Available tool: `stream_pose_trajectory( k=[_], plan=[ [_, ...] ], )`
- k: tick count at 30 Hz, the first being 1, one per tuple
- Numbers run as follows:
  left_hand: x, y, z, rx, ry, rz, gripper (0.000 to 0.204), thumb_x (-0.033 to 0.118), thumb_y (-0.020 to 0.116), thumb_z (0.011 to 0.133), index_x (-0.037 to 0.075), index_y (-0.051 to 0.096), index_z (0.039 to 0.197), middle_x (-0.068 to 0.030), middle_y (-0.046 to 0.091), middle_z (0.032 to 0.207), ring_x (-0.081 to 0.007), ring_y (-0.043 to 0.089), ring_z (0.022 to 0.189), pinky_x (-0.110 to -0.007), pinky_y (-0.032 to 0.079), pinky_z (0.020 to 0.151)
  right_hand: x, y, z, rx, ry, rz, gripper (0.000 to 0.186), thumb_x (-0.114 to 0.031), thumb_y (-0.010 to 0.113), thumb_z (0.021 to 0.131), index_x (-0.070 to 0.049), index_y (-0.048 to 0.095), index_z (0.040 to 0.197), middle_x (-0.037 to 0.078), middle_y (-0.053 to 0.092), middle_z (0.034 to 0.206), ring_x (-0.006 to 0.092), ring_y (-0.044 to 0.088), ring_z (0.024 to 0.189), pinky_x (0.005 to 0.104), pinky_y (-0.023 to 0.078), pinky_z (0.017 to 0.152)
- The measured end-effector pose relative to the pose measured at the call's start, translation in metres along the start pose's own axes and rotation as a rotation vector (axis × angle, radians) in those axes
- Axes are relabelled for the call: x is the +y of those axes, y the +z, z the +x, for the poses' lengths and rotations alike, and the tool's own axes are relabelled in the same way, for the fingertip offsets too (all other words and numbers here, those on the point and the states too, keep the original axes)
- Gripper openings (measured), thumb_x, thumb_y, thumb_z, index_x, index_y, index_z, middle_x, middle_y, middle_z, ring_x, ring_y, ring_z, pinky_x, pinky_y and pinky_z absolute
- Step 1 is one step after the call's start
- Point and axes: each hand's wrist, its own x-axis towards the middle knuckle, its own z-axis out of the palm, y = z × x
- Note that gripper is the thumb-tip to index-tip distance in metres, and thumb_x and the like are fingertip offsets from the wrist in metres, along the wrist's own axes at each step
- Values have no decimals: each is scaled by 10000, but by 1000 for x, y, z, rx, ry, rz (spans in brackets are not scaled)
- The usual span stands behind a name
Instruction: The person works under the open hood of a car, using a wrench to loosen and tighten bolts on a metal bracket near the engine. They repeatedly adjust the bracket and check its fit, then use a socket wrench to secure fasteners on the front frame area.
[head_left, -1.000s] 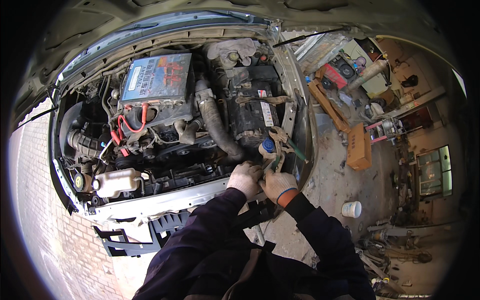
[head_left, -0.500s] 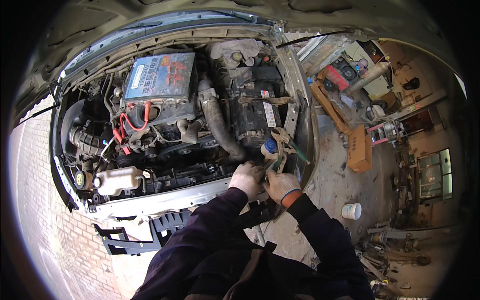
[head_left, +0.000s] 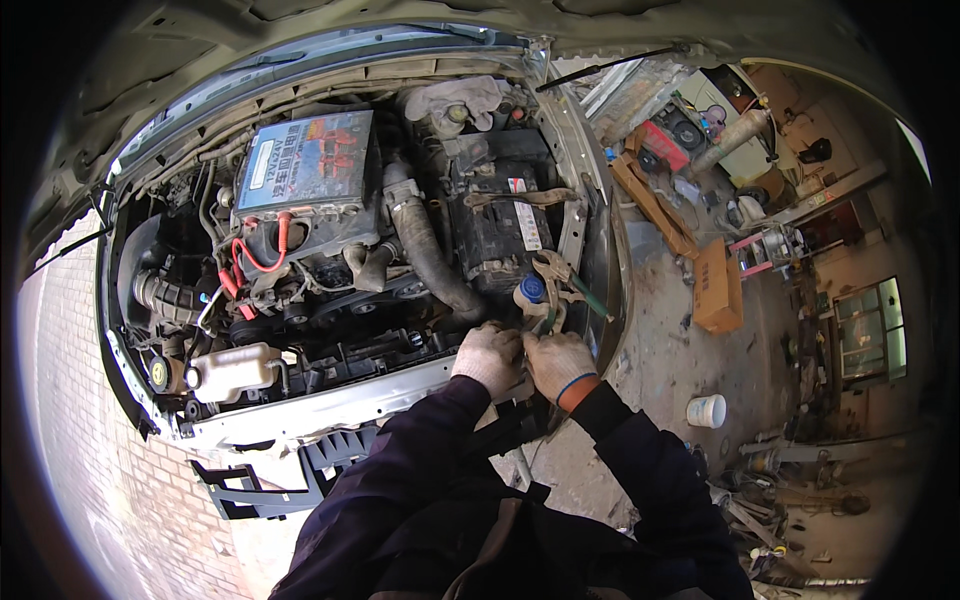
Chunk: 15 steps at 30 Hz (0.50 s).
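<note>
Both my hands wear pale knit gloves and are side by side at the front right corner of an open engine bay. My left hand [head_left: 489, 359] is closed, its fingertips curled and mostly hidden. Close beside it, my right hand [head_left: 560, 364] is closed too, with an orange cuff at the wrist. What they pinch between them is too small and covered to make out. Just beyond the right hand, a clamp with a green handle [head_left: 592, 302] leans by a bottle with a blue cap [head_left: 531, 289]. A car battery [head_left: 505, 225] sits behind these.
A blue flat box [head_left: 305, 160] with red cables lies on the engine. A thick hose [head_left: 425, 245] curves toward my hands. The white tank [head_left: 235, 372] is at front left, above a black plastic panel [head_left: 270, 490]. On the right floor are a cardboard box [head_left: 718, 285] and white bucket [head_left: 706, 411].
The view has shifted slightly, so the engine bay sits a little further left. My hands stay together at the same corner, with only a small change in finger position.
</note>
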Motion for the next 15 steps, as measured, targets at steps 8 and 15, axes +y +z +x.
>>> stream_pose_trajectory(
  k=[8, 15],
  plan=[
    [-1, 0, 0, 18, 2, -38, 398, 322, 815, 854, 104, 853, 1185, -80, 822, 1278, -329, 716, 1249, -466, 570, 1048, 1, 1, 3, -121, 134, 240, 321, -352, 693, 1037, -77, 738, 1196, 193, 820, 1016, 429, 796, 990, 564, 623, 900],
    [5, -8, 2, -14, -11, -14, 398, 316, 821, 873, 90, 845, 1200, -83, 816, 1302, -334, 714, 1250, -476, 572, 1054, 7, 7, 6, 22, -51, 1, 304, -360, 702, 1031, -68, 729, 1112, 196, 812, 939, 435, 803, 936, 564, 633, 853]
  ],
)
